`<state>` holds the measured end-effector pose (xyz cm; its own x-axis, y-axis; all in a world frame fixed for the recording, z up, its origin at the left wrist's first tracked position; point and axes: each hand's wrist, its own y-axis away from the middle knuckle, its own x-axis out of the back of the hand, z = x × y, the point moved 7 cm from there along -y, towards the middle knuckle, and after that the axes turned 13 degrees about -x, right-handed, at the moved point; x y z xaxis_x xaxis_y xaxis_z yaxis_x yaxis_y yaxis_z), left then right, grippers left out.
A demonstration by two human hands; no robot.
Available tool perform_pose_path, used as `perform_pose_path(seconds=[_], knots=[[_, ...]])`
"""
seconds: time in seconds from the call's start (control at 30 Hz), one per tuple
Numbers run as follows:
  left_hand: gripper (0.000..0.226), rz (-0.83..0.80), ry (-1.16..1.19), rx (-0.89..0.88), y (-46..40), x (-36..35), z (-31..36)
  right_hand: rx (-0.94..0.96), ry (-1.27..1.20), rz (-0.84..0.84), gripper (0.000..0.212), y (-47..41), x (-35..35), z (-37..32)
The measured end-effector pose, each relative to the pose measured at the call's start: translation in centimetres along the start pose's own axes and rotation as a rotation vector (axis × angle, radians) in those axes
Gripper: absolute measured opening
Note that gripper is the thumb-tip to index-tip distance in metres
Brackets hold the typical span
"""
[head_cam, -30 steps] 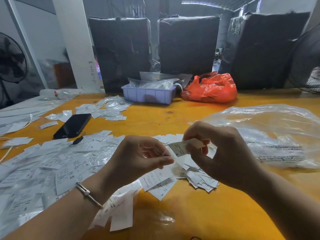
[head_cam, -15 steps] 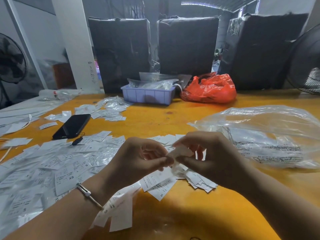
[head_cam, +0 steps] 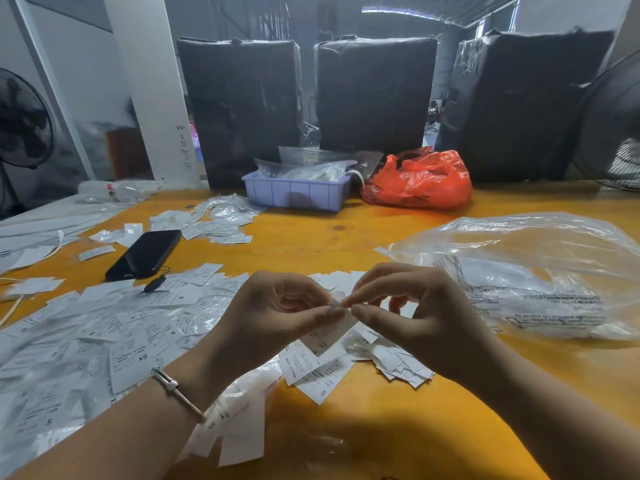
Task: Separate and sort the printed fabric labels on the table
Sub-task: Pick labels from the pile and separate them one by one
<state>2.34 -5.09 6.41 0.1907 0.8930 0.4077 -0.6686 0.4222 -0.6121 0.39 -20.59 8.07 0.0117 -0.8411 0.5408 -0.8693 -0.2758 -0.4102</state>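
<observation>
My two hands have dropped lower and come together since a second ago: the right hand [head_cam: 419,317], which was holding a label up alone, now meets the left hand [head_cam: 277,320] over the table [head_cam: 346,438], thumb tips nearly touching. I read that as the start of a peel, with both hands working the same piece apart so that one layer can go to a pile.

The big spread of printed labels [head_cam: 104,341] covers the left of the table, several marked S or XS, and a smaller heap [head_cam: 391,362] lies just under my hands. A clear plastic bag [head_cam: 519,271] sits to the right.

The held label [head_cam: 329,332] hangs between the hands. My left thumb and forefinger pinch its top edge from the left; my right thumb and forefinger pinch the same edge from the right, the other fingers loosely curled. The strip trails down and left, off the table.
</observation>
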Motion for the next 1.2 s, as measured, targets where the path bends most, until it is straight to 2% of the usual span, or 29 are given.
perform_pose_path(seconds=[0.17, 0.27, 0.33, 0.4, 0.5, 0.57, 0.63, 0.7, 0.77, 0.87, 0.93, 1.03, 1.2], knots=[[0.026, 0.002, -0.001, 0.036, 0.0, -0.1, -0.5, -0.108, -0.063, -0.109, 0.007, -0.6, -0.6, 1.4], [0.019, -0.001, 0.006, 0.078, 0.0, -0.1, -1.0, -0.153, -0.025, -0.049, 0.006, -1.0, 0.4, 2.2], [0.006, 0.023, -0.008, 0.123, 0.0, 0.5, -1.5, -0.203, 0.1, 0.087, 0.011, -1.3, 2.0, 3.3], [0.015, 0.038, -0.071, 0.159, 0.1, 1.1, -1.9, -0.296, 0.34, 0.212, 0.017, -1.5, 3.5, 4.7], [0.005, 0.101, -0.15, 0.223, 0.3, 2.2, -2.5, -0.454, 0.57, 0.333, 0.02, -1.5, 5.4, 6.8], [0.009, 0.183, -0.182, 0.306, 0.6, 3.2, -3.5, -0.519, 0.639, 0.371, 0.018, -1.5, 6.2, 7.9], [0.019, 0.242, -0.153, 0.405, 1.0, 3.8, -4.7, -0.621, 0.775, 0.344, 0.026, -1.5, 6.7, 9.1], [0.028, 0.262, -0.162, 0.466, 1.3, 4.3, -5.4, -0.705, 0.911, 0.318, 0.025, -1.4, 7.0, 10.0], [0.03, 0.25, -0.276, 0.486, 1.4, 5.0, -5.6, -0.744, 0.938, 0.348, 0.022, -1.2, 7.7, 10.4], [0.022, 0.125, -0.635, 0.511, 1.6, 5.6, -5.8, -0.78, 0.939, 0.401, 0.028, -1.0, 8.9, 11.3], [0.024, 0.047, -0.808, 0.537, 1.7, 5.5, -5.6, -0.835, 1.023, 0.354, 0.023, -0.9, 9.2, 12.0], [0.025, 0.038, -0.892, 0.502, 1.5, 5.3, -5.0, -0.867, 1.071, 0.313, 0.025, -1.0, 9.2, 12.9], [0.024, 0.053, -0.848, 0.442, 1.3, 4.7, -4.7, -0.813, 0.979, 0.406, 0.013, -1.0, 9.7, 12.6]])
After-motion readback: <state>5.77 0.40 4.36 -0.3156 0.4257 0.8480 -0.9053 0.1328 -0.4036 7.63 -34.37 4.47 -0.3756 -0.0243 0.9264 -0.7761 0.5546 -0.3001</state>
